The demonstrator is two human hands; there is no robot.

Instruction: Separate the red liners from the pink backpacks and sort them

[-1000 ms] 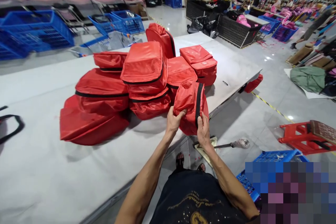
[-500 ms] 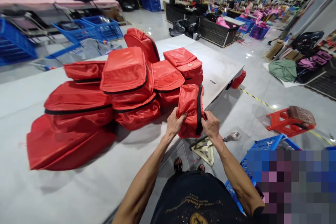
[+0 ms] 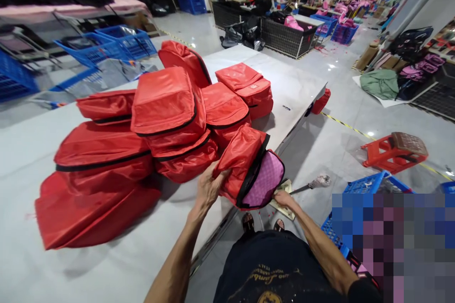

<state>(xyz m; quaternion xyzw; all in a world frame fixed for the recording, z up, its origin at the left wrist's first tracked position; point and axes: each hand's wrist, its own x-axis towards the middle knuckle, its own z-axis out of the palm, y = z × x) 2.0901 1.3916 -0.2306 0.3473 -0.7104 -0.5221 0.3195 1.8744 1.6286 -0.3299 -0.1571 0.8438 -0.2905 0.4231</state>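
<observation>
A small red bag (image 3: 240, 158) with a black zipper edge is held at the table's front edge. Its flap hangs apart and shows a pink-purple quilted lining (image 3: 265, 179). My left hand (image 3: 210, 182) grips the red side of the bag, thumb on top. At the lower right, my right hand (image 3: 284, 198) is closed on the rim of the flap. Behind the bag, several red bags with black zippers are piled, among them a boxy red bag (image 3: 163, 102) on top and a flatter red bag (image 3: 88, 213) at the left.
The white table (image 3: 298, 83) spreads under the pile, with a small black item (image 3: 286, 108) on it. To the right stand a red stool (image 3: 394, 151) and a blue crate (image 3: 369, 184) on the floor. Blue baskets (image 3: 88, 47) lie beyond the table at left.
The small red bag has come open, with its lining now showing. My right hand has moved down with the flap, and my left hand has shifted left and lower.
</observation>
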